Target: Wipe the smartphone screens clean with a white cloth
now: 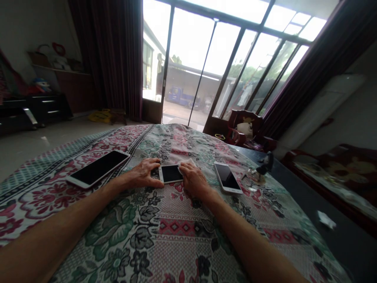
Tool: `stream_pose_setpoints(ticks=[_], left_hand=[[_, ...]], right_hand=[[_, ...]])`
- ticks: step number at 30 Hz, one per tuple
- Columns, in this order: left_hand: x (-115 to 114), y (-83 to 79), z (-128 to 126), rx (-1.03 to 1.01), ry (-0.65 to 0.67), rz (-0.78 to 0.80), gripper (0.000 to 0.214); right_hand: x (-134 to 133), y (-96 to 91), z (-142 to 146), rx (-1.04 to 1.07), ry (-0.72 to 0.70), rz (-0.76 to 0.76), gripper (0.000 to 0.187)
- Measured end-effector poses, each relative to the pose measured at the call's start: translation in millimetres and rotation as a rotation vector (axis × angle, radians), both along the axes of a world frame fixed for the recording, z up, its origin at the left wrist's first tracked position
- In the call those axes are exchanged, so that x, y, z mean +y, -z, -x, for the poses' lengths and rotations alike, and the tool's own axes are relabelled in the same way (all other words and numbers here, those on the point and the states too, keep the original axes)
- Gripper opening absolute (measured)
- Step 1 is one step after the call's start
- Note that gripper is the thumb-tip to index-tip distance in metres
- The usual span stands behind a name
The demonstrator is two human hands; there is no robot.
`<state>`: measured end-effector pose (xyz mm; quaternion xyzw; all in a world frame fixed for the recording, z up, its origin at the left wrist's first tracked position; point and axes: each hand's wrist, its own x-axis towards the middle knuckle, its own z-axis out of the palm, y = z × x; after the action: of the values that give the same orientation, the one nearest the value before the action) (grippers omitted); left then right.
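Smartphone with a white body and a dark, unlit screen lies flat on a floral patchwork cloth, directly between the person's two hands. The left hand is curled, its fingers against the phone's left end and its thumb near the lower edge. The right hand is bent over the phone's right end, pressing a small white wipe against it. The wipe bunches up just beyond the fingertips. Both bare forearms reach in from the bottom corners of the view.

Two more white smartphones lie face up on the same cloth, their screens dark. A long one sits angled to the left of the left hand, close to it but not touching, and another lies just beside the right hand, tilted the opposite way. Past that one, near the cloth's edge, stands a small glass object with a dark top, too unclear to identify. The cloth partly covers a dark worktop, which shows along the right side with a scrap of white paper on it. Farther off are a carved red chair, dark curtains and a glazed door facing a yard with a blue truck.
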<state>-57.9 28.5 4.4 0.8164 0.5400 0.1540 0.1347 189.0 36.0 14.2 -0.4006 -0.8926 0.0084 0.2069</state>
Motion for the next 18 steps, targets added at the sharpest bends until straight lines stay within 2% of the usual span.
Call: stream_pose_setpoints(ticks=[6, 11, 14, 18], left_hand=[[3, 9.2, 3, -0.008, 0.021, -0.049, 0.082], [5, 13.6, 6, -0.019, 0.016, -0.055, 0.081], [4, 11.5, 5, -0.027, 0.021, -0.062, 0.078], [2, 5.0, 2, -0.006, 0.02, -0.041, 0.08]], right_hand=[[-15, 2.8, 27, 0.015, -0.172, 0.065, 0.032], [-28, 5.7, 33, 0.066, -0.27, 0.068, 0.033], [-26, 6.5, 29, 0.105, -0.264, 0.067, 0.037], [-11, 7.4, 17, 0.151, -0.141, 0.057, 0.037]])
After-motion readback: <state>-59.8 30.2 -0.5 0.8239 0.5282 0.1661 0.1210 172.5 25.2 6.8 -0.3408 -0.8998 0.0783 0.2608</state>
